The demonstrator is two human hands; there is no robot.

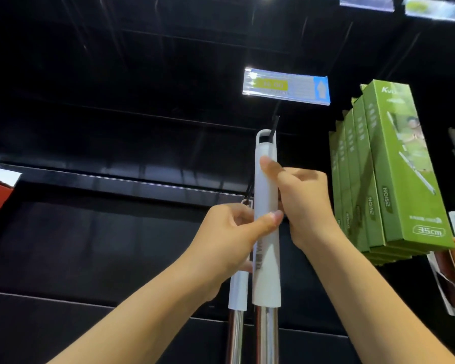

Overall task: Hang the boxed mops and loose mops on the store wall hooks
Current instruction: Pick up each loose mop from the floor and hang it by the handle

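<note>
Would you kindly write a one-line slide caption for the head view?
Loose mop's white handle held by left hand and right hand, loop at the wall hook, beside boxed mops.

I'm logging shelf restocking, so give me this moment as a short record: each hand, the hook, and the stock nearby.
left hand: grips the white plastic mop handle low, thumb across its front
right hand: grips the same handle higher up
black wire hook: at the handle's top loop, seemingly through it
second white-gripped steel mop pole: just left, partly behind the left hand
green cardboard mop boxes: hanging in a row, right
</note>
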